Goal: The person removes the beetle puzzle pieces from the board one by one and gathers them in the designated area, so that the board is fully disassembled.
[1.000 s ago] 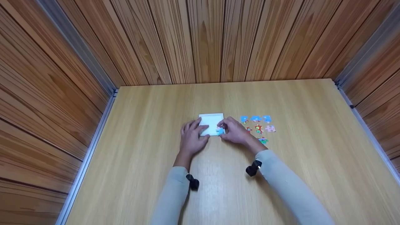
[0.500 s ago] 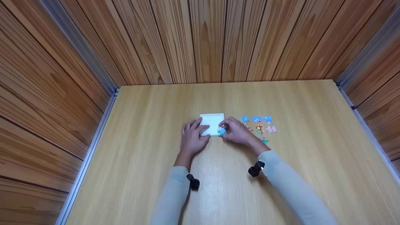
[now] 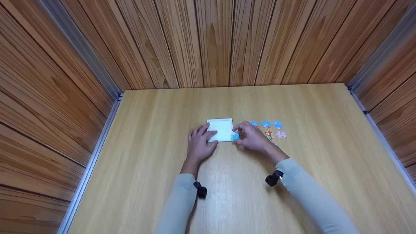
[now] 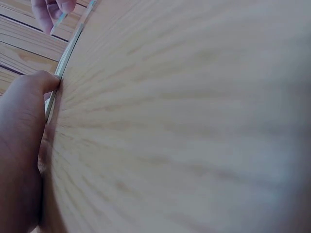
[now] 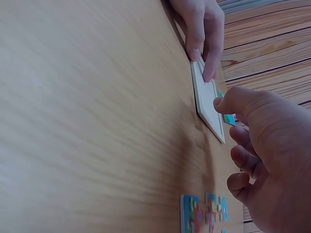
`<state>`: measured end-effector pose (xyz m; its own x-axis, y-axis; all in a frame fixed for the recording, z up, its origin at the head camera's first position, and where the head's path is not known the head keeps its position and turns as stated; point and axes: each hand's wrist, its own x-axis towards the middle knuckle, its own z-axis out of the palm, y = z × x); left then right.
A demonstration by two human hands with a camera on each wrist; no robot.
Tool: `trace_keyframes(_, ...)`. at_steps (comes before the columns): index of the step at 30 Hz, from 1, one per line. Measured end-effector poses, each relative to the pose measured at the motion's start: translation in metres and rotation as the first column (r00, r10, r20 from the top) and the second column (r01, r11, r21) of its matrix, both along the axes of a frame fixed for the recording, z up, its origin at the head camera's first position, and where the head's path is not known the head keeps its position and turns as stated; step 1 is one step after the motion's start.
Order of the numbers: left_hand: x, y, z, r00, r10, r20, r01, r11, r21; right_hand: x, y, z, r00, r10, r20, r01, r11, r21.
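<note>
A square white tray (image 3: pixel 222 126) with a raised rim lies on the table. My left hand (image 3: pixel 198 144) grips its near left corner, thumb at the near edge and index finger over the inside. In the right wrist view those fingers are seen on the tray (image 5: pixel 206 104). My right hand (image 3: pixel 252 138) pinches a jigsaw piece (image 3: pixel 235 136), blue with some pink and green, between thumb and fingers. The piece overlaps the tray's near right corner in the head view. From the right wrist, this jigsaw piece (image 5: pixel 228 118) shows tilted behind the thumb, above the tray.
Several loose jigsaw pieces lie right of the tray, among them a blue one (image 3: pixel 266 124), a red one (image 3: pixel 268 134) and a pink one (image 3: pixel 281 134). My right hand covers part of this group. Wood-panelled walls (image 3: pixel 214 42) enclose the table (image 3: pixel 156 130).
My right hand has shifted slightly right with the jigsaw piece, from over the tray to its right edge. It now hides more of the loose pieces. The left hand stays in place.
</note>
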<state>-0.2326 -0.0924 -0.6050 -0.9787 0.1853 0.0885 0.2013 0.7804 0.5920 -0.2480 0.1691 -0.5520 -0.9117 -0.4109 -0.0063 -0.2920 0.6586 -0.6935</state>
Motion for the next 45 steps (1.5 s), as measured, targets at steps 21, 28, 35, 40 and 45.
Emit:
trace_keyframes(21,0.001,-0.001,-0.001,1.0,-0.003,-0.031,0.003,1.0,0.023,0.001,0.048,0.006,0.998,-0.07,0.004,0.07,0.996,0.049)
trace_keyframes(28,0.001,-0.001,-0.001,1.0,-0.001,-0.017,0.001,1.0,0.013,0.003,0.07,0.012,0.995,-0.098,0.022,0.097,0.994,0.048)
trace_keyframes(35,0.001,-0.001,-0.001,1.0,0.0,-0.014,0.0,1.0,0.015,0.006,0.09,0.018,0.994,-0.11,0.031,0.108,0.993,0.048)
trace_keyframes(40,0.001,0.0,-0.001,1.0,0.004,-0.014,-0.004,1.0,0.014,0.009,0.105,0.019,0.993,-0.114,0.038,0.112,0.992,0.059)
trace_keyframes(45,0.001,0.001,-0.001,1.0,0.004,-0.014,-0.003,1.0,0.016,0.013,0.12,0.02,0.993,-0.112,0.029,0.11,0.992,0.059)
